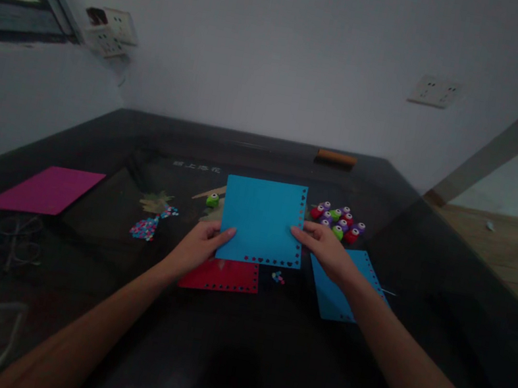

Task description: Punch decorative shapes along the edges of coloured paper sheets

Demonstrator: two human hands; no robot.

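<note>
A light blue sheet (261, 221) is held up over the dark table, with small punched holes along its right and bottom edges. My left hand (203, 242) pinches its lower left edge, thumb on the front. At the right edge, my right hand (325, 244) grips the same sheet between thumb and fingers. Below and partly behind it lies a red sheet (229, 277) with holes along two edges. Another blue sheet (342, 292), also with holes, lies under my right forearm. A few tiny paper bits (277, 277) sit beside the red sheet.
Several small colourful punches (337, 220) cluster at the right, and one green punch (212, 200) stands left of the held sheet. A pile of confetti (144, 228) and a magenta sheet (46, 190) lie further left. An orange-brown roll (336, 158) rests near the table's back edge (249, 133).
</note>
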